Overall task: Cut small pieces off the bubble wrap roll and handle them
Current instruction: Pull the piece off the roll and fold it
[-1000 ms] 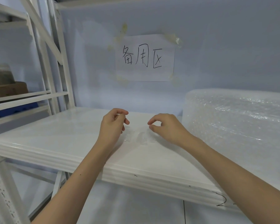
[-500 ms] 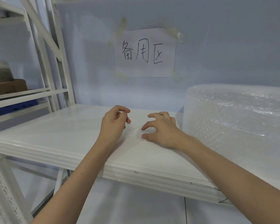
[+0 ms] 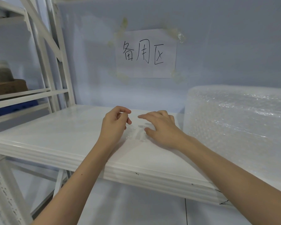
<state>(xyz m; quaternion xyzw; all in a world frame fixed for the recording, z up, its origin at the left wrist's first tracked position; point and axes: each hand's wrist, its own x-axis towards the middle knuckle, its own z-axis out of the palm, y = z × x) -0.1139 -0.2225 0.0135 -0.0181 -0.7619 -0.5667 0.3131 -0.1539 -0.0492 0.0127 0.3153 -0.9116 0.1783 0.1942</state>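
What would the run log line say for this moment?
left hand curled | right hand spread on bubble wrap piece | bubble wrap roll right

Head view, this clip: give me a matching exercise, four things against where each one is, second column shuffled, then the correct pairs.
Things:
1. bubble wrap roll
2. small bubble wrap piece
3. paper sign
4. cardboard box

Places:
A. taped to the back wall
B. on the neighbouring rack, far left
C. flat on the white shelf between the left hand and the right hand
D. at the right end of the shelf

Pairs: 1-D, 2-C, 3-A, 4-B
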